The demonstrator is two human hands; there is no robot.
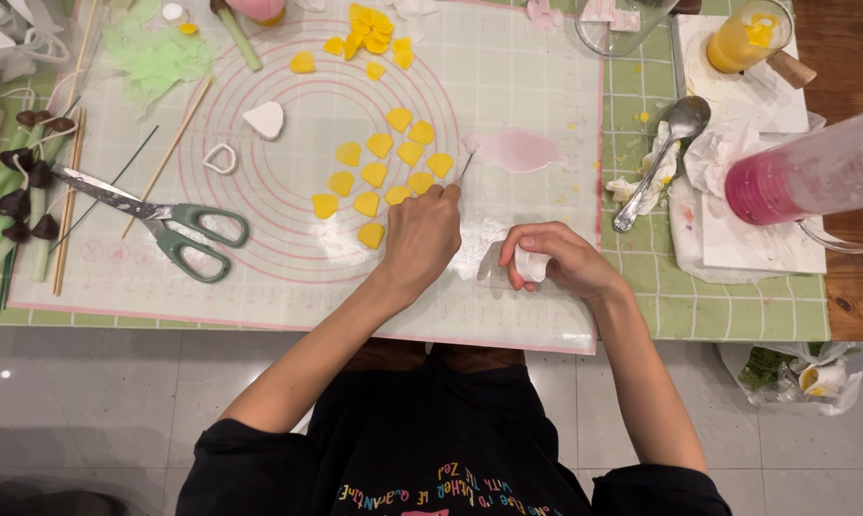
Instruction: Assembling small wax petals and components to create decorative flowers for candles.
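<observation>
1. Grey floor tiles run along the near edge, and beyond them a tabletop (737, 306) with a green checked cover carries a clear mat (508, 86) printed with pink rings.
2. On the mat's near part, the right hand (558, 260) curls shut around a small white piece (531, 265), fingers folded over it.
3. Just left of it, the left hand (422, 237) pinches a thin tool (465, 169), grip narrow, its tip pointing away toward a flat pink piece (517, 150).
4. That pink piece lies on the mat just beyond both hands, the tool's tip at its left edge.
5. Yellow petals (384, 177) lie in a loose cluster just left of the tool, touching the left hand's far side; a second heap (369, 38) sits at the far edge.
6. Green-handled scissors (164, 222) lie well to the left, with a white cutter (221, 158) and a white heart piece (264, 119) beyond them.
7. Wooden sticks (68, 191) and dark-tipped green stems (21, 201) line the left edge.
8. To the right, a spoon (656, 158) rests on crumpled tissue, near a tilted tube with pink contents (795, 177).
9. Farthest right stands a cup of yellow liquid (747, 33).
</observation>
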